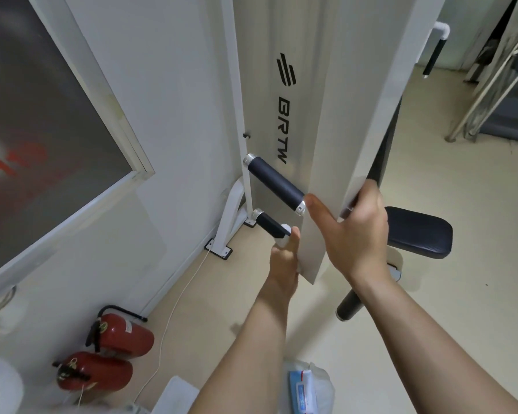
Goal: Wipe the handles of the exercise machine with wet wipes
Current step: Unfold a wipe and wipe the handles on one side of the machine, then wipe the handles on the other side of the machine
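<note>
The short black lower handle (266,224), with a silver metal cap at its far-left end, juts from the foot of the exercise machine, low and just left of centre. The left hand (284,258) pinches a white wet wipe (284,234) against the near end of this handle. Its thumb lies along the wipe and its fingers are hidden behind the machine's panel.

Just above sits the longer upper handle (277,183), a dark navy cylinder with a finely textured grip and a bright silver cap at each end. It slants from far left down to near right and is bare.

The right hand (356,231) grips the near-right edge of the tall white metal cover panel (311,130), which carries black "BRTW" lettering. The fingers are curled round that edge. The thumb is spread leftward on the panel's face, just beside the upper handle's near cap.

Right of that hand is a black padded seat (419,231), with a black foam roller pad (349,306) nearer, above the beige floor (431,339).

On the floor at near left lie two red fire extinguishers (123,333), with a thin white cord (174,309) trailing past them. A blue-and-white packet in a clear plastic bag (304,389) rests near, between the forearms. A dark white-framed picture (42,130) hangs on the left wall.
</note>
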The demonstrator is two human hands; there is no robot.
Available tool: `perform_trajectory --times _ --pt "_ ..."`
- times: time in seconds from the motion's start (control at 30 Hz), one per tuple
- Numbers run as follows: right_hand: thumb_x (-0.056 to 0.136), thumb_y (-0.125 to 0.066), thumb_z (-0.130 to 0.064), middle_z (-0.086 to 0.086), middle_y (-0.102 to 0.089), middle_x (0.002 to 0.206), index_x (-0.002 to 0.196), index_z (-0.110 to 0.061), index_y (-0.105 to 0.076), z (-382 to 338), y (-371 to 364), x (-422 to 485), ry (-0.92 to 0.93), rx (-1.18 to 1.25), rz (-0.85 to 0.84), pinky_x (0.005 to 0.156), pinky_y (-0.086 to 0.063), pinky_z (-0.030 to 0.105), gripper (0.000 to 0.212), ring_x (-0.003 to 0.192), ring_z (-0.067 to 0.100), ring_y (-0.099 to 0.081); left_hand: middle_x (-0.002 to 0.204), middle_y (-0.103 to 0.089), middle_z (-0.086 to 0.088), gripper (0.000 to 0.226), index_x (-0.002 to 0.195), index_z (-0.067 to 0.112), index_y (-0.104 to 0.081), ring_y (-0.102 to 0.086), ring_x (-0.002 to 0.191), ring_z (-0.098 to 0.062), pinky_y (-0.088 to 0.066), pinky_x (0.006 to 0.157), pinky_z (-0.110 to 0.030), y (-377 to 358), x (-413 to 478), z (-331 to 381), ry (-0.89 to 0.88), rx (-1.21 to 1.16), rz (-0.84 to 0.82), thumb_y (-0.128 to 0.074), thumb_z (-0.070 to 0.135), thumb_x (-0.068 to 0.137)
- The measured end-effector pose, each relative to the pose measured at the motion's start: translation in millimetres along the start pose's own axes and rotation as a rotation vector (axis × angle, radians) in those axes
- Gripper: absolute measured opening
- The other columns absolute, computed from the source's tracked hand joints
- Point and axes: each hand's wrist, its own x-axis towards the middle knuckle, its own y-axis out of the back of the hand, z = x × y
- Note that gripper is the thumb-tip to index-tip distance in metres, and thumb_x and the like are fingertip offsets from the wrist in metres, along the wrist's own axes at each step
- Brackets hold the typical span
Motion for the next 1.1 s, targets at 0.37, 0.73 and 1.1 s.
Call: perform_trajectory --times 0.37,0.73,1.1 --pt "0.070 -0.074 -0.063 -0.008 -0.057 0.122 0.132 -0.024 -0.047 19 59 22 0.041 0.171 -0.571 0.092 -0.050 0.033 0.077 0.111 0.010 -0.057 0.077 -0.073 -0.002 0.014 0.087 0.016 -0.066 -0.070 0.068 -0.022 -0.051 0.058 -0.027 12 -85 -41 0.000 0.289 0.560 -0.058 0.016 0.098" --pt "0.097 -0.057 -0.024 0.003 -0.065 0.107 0.110 -0.015 -0.066 224 168 37 -0.280 -0.041 -1.068 0.089 -0.046 0.031 0.018 0.096 0.021 -0.063 0.072 -0.068 -0.006 0.009 0.086 0.012 -0.072 -0.060 0.058 -0.020 -0.045 0.045 -0.019 -135 -162 -137 0.131 0.432 0.612 -0.079 0.010 0.080" --pt "0.091 -0.068 -0.012 0.003 -0.062 0.076 0.099 -0.007 -0.070 317 323 114 -0.389 0.218 -1.066 0.056 -0.048 0.021 0.010 0.061 0.012 -0.055 0.081 -0.071 -0.008 0.037 0.096 0.008 -0.071 -0.066 0.076 -0.026 -0.050 0.067 -0.030 -339 -156 -163 0.018 0.339 0.331 -0.067 0.021 0.062"
